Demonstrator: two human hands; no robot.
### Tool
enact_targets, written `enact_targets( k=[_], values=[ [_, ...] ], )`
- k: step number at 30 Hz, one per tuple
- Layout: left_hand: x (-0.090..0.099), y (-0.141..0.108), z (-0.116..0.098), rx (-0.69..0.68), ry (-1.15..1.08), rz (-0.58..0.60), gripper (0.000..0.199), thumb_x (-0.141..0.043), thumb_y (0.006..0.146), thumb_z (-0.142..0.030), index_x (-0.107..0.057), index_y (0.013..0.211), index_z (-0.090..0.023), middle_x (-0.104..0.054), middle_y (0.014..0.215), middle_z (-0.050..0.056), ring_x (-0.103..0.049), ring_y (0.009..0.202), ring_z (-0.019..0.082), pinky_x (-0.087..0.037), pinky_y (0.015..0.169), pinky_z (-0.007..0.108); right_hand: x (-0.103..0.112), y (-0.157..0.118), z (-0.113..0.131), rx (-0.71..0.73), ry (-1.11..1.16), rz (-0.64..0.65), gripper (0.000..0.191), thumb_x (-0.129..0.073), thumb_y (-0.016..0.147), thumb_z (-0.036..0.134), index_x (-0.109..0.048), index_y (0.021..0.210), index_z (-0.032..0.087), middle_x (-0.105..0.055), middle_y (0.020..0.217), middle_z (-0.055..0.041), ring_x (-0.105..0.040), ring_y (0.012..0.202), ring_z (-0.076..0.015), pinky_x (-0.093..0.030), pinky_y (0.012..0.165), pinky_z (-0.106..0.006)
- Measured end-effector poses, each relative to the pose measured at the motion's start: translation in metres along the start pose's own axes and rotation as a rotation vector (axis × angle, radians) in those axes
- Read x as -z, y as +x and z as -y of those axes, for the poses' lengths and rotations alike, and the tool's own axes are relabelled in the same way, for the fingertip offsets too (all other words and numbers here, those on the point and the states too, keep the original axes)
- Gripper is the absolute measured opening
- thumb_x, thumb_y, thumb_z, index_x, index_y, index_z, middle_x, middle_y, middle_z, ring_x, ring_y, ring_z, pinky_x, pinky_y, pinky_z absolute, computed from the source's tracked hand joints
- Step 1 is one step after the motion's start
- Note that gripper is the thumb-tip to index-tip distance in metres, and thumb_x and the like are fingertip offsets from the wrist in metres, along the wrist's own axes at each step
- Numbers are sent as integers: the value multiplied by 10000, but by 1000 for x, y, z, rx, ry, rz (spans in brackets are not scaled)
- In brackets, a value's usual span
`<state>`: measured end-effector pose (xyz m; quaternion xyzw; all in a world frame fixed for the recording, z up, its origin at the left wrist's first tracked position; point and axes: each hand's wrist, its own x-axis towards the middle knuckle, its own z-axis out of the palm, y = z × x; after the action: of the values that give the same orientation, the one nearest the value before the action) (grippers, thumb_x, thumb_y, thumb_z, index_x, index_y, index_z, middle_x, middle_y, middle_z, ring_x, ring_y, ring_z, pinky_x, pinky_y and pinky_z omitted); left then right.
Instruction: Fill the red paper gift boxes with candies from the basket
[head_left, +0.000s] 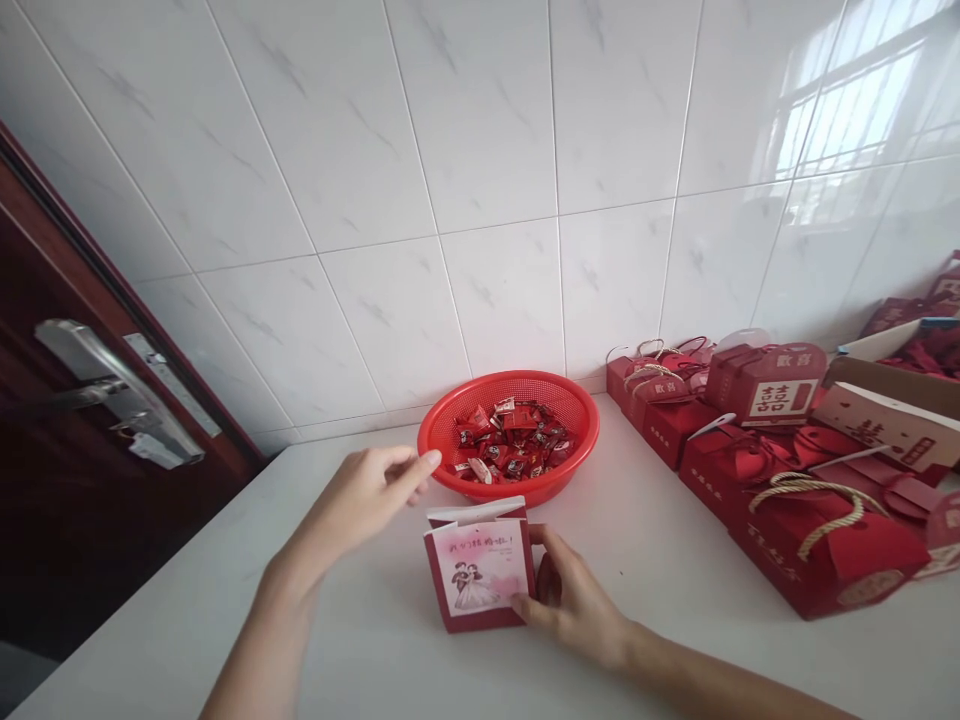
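Note:
A small red box [480, 575] with a pink and white card showing a cartoon couple stands on the white table, its top flaps up. My right hand [574, 600] grips the box by its right side, thumb on the front. Above and left of the box is my left hand [382, 490], its thumb and fingers curled close together near the basket's left rim. Whether it holds anything is hidden. Behind the box sits a red plastic basket [587, 445] with many wrapped candies [517, 440] in it.
Several red gift boxes [817, 540] with rope handles crowd the right side of the table [360, 640]. An open carton [892, 370] with red items stands at the far right. A tiled wall [495, 300] runs behind; a dark door [67, 470] is at left.

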<state>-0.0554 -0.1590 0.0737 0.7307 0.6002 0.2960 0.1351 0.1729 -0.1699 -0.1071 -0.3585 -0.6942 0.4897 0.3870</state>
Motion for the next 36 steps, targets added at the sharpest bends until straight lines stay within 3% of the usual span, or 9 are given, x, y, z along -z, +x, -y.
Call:
enact_targets(
  k=[3, 7, 9, 12, 16, 21, 25, 31, 36],
  values=[
    [-8, 42, 6, -64, -37, 250, 421, -522, 879, -563, -643, 718, -194, -702, 755, 27, -642, 730, 193, -464, 676, 262, 1, 2, -1, 27, 54, 39, 552, -730, 762, 385, -491, 1226, 205, -607, 851, 6, -494, 633, -117, -389, 558, -246],
    [-49, 96, 4, -81, 80, 777, 342, -645, 788, -496, -720, 963, -212, -732, 846, 45, -655, 842, 208, -475, 711, 251, 2, 2, 2, 35, 111, 44, 664, -758, 737, 478, -469, 1264, 194, -561, 761, 36, -473, 606, -111, -377, 544, -241],
    [-71, 113, -1, -9, 225, 922, 412, -698, 722, -465, -725, 1048, -215, -737, 851, 52, -650, 805, 220, -475, 682, 260, 2, 1, 3, 31, 127, 42, 662, -757, 739, 485, -468, 1257, 190, -541, 731, 46, -468, 597, -109, -368, 536, -237],
    [-96, 126, -9, 48, 277, 997, 525, -686, 697, -450, -701, 1163, -209, -741, 867, 71, -639, 676, 211, -473, 593, 270, 2, 1, 2, 28, 145, 48, 682, -781, 721, 489, -470, 1248, 188, -537, 722, 50, -468, 598, -108, -361, 534, -233],
    [-114, 130, -18, 50, 297, 1016, 629, -642, 694, -411, -634, 1295, -227, -740, 1043, 110, -657, 660, 225, -485, 542, 290, 1, 3, -2, 31, 162, 50, 697, -800, 709, 495, -478, 1249, 194, -576, 777, 29, -475, 614, -110, -365, 539, -233],
    [-124, 125, -19, -28, 393, 910, 736, -642, 642, -306, -571, 1372, -249, -658, 1297, 147, -687, 842, 289, -492, 566, 291, 1, 4, -1, 33, 153, 46, 674, -789, 727, 460, -476, 1265, 202, -640, 919, -18, -501, 655, -115, -394, 568, -241],
    [-127, 122, -15, -71, 473, 831, 720, -649, 637, -252, -578, 1354, -246, -671, 1267, 146, -685, 872, 291, -489, 584, 282, 1, 3, 0, 22, 158, 52, 647, -797, 724, 424, -483, 1248, 211, -650, 928, -16, -508, 665, -116, -404, 578, -239],
    [-123, 128, -10, -99, 580, 735, 361, -631, 684, -139, -725, 1029, -190, -739, 977, 115, -687, 783, 260, -506, 638, 304, 0, 3, 0, 39, 192, 56, 613, -810, 721, 387, -493, 1218, 214, -646, 904, 1, -490, 643, -105, -385, 557, -223],
    [-103, 138, 7, -54, 649, 543, 323, -516, 798, -83, -735, 1014, -182, -715, 1114, 140, -683, 963, 273, -509, 780, 330, 0, 5, -1, 33, 190, 53, 621, -816, 712, 403, -503, 1209, 199, -655, 932, -10, -489, 634, -100, -382, 552, -225]
  ],
)
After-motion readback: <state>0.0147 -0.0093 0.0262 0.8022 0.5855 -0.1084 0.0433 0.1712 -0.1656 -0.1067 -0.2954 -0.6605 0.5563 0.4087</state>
